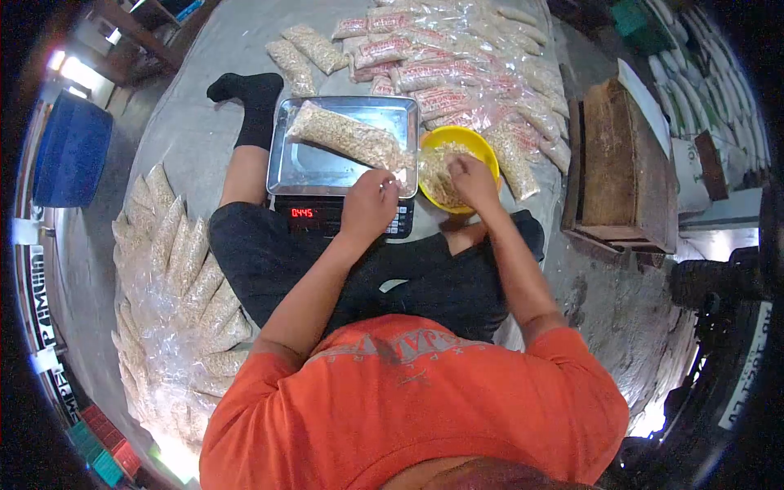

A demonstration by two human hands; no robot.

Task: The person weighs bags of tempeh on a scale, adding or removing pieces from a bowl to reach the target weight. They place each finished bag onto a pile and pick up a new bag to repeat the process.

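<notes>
A clear plastic bag [339, 135] filled with pale, small dry pieces lies slanted on the steel tray [286, 175] of a digital scale. The scale's red display [302, 213] reads 0.445. My left hand [371, 204] is closed at the bag's near right end, gripping the plastic at its mouth. To the right, a yellow bowl [492, 151] holds more of the pale pieces [437, 175]. My right hand [474, 181] reaches over the bowl's rim with its fingers drawn together among the pieces; what they hold is hidden.
Filled bags with red print [441, 73] are piled beyond the scale. Plain filled bags [184, 261] lie in a heap on the left. A wooden box [608, 163] stands to the right, a blue bin [73, 151] at far left. My legs lie close around the scale.
</notes>
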